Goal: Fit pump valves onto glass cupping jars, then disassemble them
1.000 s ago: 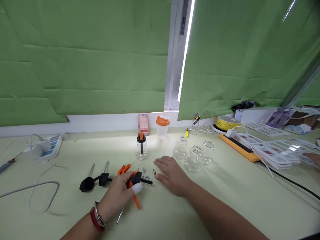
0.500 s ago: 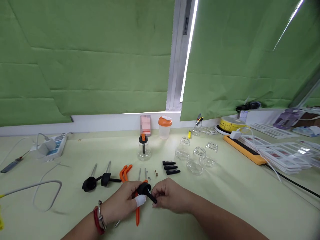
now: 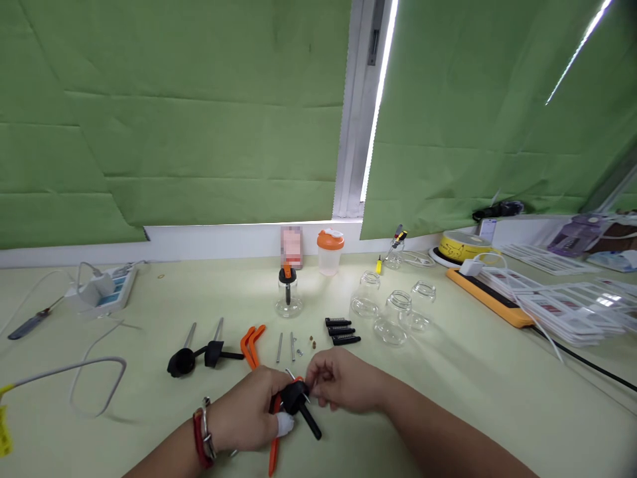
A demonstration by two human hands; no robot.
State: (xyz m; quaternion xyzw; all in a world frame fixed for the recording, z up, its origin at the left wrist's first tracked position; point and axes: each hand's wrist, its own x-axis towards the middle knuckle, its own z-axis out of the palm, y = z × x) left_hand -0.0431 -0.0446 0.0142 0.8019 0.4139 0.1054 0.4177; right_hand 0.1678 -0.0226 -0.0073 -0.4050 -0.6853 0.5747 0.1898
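My left hand [image 3: 253, 408], its thumb wrapped in white, grips a black plastic piece [image 3: 294, 398] with a short tube pointing down and right. An orange handle [image 3: 275, 438] shows beneath that hand. My right hand [image 3: 343, 382] has its fingers pinched at the right side of the black piece; what they hold is too small to make out. Beyond my hands lie orange handles [image 3: 253, 342], metal pins [image 3: 292, 346], small brown bits [image 3: 312, 342] and black spring parts [image 3: 343, 331]. Two black pieces with metal rods [image 3: 213, 354] rest to the left.
A glass jar with a black and orange top [image 3: 288, 299] stands behind. Several glass jars [image 3: 392, 322] are at the right, near an orange power strip [image 3: 490, 299] and stacked white sheets [image 3: 572, 309]. At the left are a screwdriver [image 3: 28, 325] and a cable [image 3: 112, 372].
The black piece has turned so its tube points further down. My right fingers have moved up from the tube's tip to the side of the piece. The view has shifted slightly.
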